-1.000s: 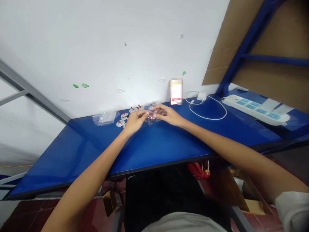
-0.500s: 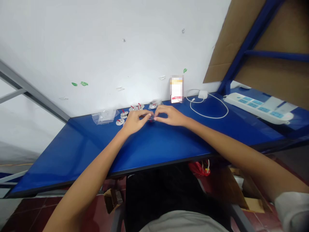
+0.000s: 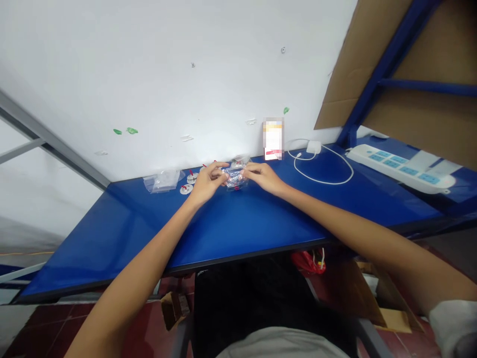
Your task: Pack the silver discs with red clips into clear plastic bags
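Bare left hand and right hand have parted slightly since the earlier frame, revealing more of a crinkled, shiny, clear plastic bag, red showing at its lower edge, pinched between them by thumbs and fingers.

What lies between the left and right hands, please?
The head view shows a crinkled clear plastic bag there, held by the left hand and right hand.
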Demonstrator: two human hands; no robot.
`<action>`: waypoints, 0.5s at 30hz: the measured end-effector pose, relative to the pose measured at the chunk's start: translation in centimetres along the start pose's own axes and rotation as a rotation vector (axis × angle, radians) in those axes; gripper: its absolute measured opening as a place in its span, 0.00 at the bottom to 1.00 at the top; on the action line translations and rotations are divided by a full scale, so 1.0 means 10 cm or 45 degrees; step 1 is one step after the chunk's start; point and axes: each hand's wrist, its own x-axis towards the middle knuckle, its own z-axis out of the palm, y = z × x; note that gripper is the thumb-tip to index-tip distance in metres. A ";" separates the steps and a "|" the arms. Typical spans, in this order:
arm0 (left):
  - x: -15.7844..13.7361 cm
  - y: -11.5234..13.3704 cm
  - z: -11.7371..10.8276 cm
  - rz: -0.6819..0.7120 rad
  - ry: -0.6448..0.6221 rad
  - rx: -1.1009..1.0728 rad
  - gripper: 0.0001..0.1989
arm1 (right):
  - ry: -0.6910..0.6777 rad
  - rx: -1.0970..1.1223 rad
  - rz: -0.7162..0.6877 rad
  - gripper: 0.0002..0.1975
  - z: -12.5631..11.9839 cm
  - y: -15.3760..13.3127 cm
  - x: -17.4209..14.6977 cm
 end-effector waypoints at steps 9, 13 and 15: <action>-0.10 0.29 0.02 0.687 0.046 0.933 0.20 | -0.007 0.311 0.184 0.21 0.06 -0.03 -0.02; -0.09 0.26 0.05 0.702 0.011 1.008 0.21 | -0.024 0.375 0.154 0.20 0.07 -0.07 -0.03; -0.08 0.22 0.04 0.687 0.013 0.964 0.19 | -0.047 0.378 0.132 0.19 0.06 -0.10 -0.03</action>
